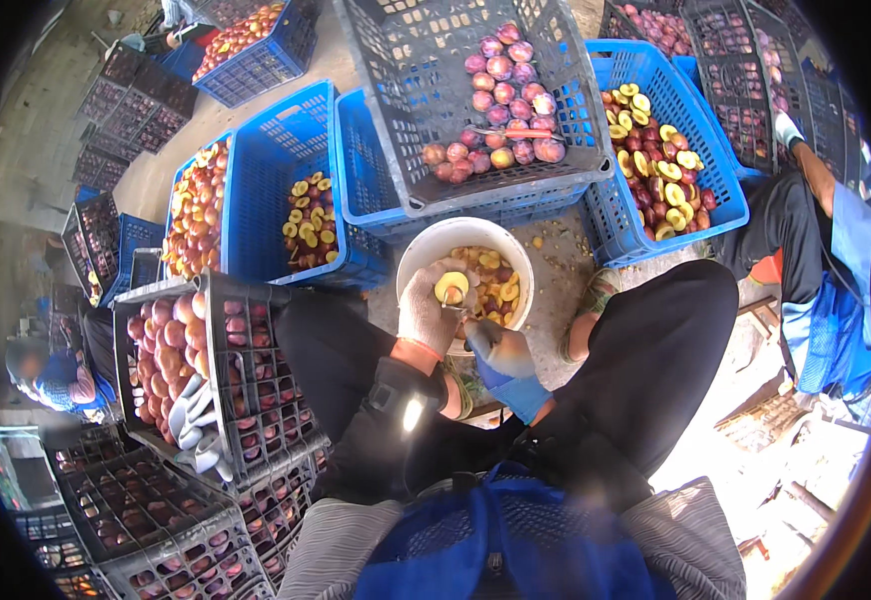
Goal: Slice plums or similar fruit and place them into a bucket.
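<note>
My left hand (424, 315), in a pale work glove, is closed round a cut plum (451, 287) with its yellow flesh turned up and the brownish middle showing. Close against it is my right hand (502, 358), in a grey and blue glove, fingers curled; whatever they grip is hidden. Both hands are over the near side of a round white bucket (418, 243) between my knees. Inside the bucket lie many cut plums (496, 275), yellow and dark red.
Ahead, a black crate (426, 90) holds whole plums and a red-handled tool (521, 133). Blue crates of halved plums (671, 185) stand on both sides. At left, gloves (196, 425) lie on a plum crate (218, 350). Another person (806, 240) sits at right.
</note>
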### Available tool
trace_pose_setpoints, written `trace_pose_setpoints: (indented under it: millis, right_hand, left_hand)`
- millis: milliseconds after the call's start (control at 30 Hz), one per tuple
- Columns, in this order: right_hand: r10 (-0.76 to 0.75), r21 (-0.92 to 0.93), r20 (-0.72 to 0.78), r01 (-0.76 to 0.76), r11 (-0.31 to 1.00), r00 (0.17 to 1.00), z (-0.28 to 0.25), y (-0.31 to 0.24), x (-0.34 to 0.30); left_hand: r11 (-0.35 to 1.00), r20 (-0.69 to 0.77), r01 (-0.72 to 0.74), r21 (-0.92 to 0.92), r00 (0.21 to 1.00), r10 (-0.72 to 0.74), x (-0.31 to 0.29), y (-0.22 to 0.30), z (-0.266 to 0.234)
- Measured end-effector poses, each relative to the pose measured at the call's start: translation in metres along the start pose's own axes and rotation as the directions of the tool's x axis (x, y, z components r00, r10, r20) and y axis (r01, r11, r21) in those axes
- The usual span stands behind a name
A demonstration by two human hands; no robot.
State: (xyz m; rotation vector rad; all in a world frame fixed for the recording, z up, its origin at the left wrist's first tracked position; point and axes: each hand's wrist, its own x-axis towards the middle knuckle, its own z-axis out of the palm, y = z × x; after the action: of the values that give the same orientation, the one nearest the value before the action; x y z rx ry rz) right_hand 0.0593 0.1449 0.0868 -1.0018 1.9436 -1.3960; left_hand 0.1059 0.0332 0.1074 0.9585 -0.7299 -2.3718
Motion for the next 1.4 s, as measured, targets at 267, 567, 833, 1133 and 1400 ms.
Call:
trace_pose_setpoints:
  millis: [267,567,833,1133,1400]
  right_hand:
    - [0.211,-0.133,0.050,-0.203,0.970,0.976,0.009,-0.008,-0.002]
    - [0.175,-0.183,0.042,-0.165,0.969,0.984,0.010,-0.006,-0.001]
    - [0.070,-0.227,0.006,-0.067,0.972,0.997,0.010,-0.001,-0.001]
    - [0.109,-0.355,0.030,-0.091,0.931,0.994,0.010,-0.005,-0.001]
    - [0.164,-0.060,0.128,-0.157,0.986,0.978,0.022,0.009,-0.004]
  left_hand:
    - [0.996,-0.273,-0.052,-0.078,0.962,0.029,-0.002,0.000,-0.013]
    - [0.992,-0.282,-0.038,-0.119,0.959,0.002,0.003,-0.003,-0.013]
    - [0.991,-0.277,-0.056,-0.119,0.961,0.021,0.008,-0.005,-0.011]
    - [0.970,-0.182,0.040,-0.241,0.979,-0.086,0.004,-0.004,-0.009]
    - [0.987,-0.275,0.015,-0.161,0.959,-0.060,0.003,-0.008,-0.017]
